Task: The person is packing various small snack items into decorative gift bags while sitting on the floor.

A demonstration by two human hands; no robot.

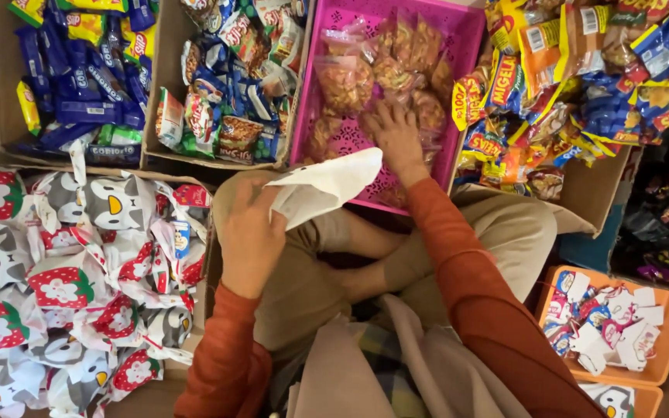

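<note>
My left hand [251,232] grips a white paper bag [325,186] by its lower edge and holds it over my lap. The bag points toward the pink basket [464,46]. My right hand [396,135] reaches into that basket, palm down, and rests on clear packets of fried snacks [381,73]. Its fingers curl around one packet, though the grip is partly hidden. Both arms wear orange-red sleeves.
A pile of printed penguin-and-strawberry bags [63,279] lies at the left. Cardboard boxes of blue wafer packets [79,77] and mixed snack packs [226,77] stand at the back. Yellow and blue snack packs [582,70] fill the right. An orange tray [663,364] holds small sachets.
</note>
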